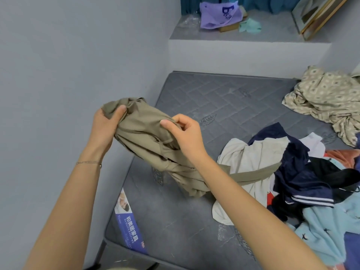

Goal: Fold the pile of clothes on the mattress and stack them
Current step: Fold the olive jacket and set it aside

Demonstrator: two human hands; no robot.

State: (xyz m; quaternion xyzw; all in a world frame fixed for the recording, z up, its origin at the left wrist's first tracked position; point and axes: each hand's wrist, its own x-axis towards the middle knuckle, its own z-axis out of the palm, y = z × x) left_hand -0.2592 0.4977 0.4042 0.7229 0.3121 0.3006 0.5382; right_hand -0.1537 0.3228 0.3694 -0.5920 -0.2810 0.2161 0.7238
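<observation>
Khaki garment (144, 137) bunched, gripped by left hand (104, 125) and right hand (185, 133) above grey mattress (224, 98); one strip trails onto clothes pile (296, 166) at 4 o'clock. Patterned sheet (327, 98) at 2 o'clock.

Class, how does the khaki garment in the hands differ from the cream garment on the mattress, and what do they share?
The khaki garment is held up, gripped by the left hand and pinched by the right hand; the cream garment lies loose on the mattress, in no hand. The khaki garment is darker; the cream garment is paler. Both are crumpled, not yet folded.
</observation>
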